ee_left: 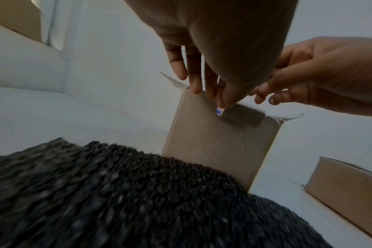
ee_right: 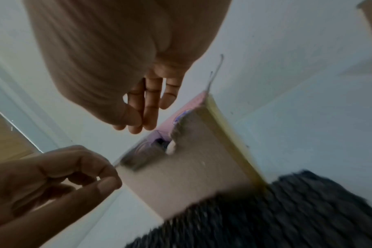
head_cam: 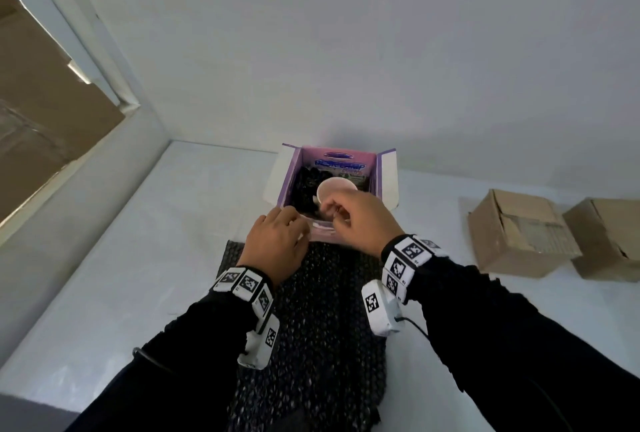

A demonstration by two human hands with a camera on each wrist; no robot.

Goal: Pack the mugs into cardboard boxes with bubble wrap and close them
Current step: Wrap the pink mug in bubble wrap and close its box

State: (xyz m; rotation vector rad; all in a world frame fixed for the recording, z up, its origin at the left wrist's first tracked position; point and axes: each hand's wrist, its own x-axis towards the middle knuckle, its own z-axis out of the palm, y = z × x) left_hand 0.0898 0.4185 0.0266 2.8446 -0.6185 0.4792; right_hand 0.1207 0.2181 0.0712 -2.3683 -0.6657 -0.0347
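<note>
An open cardboard box (head_cam: pixel 388 182) with a purple printed inside stands on the white table, side flaps spread. Inside lie dark bubble wrap and a pale pink mug (head_cam: pixel 337 189). A dark bubble wrap sheet (head_cam: pixel 322 310) runs from the box's near wall toward me. My left hand (head_cam: pixel 294 220) pinches the box's near top edge, thumb outside and fingers inside, as the left wrist view shows (ee_left: pixel 212 95). My right hand (head_cam: pixel 332 213) hovers over the near edge beside it, fingers loosely curled downward and holding nothing (ee_right: pixel 142 120). The brown near wall of the box (ee_right: pixel 191 176) faces both wrists.
Two closed brown cardboard boxes (head_cam: pixel 519 234) (head_cam: pixel 609 241) sit on the table to the right. A white wall rises right behind the open box. A window recess (head_cam: pixel 52 119) lies at the left.
</note>
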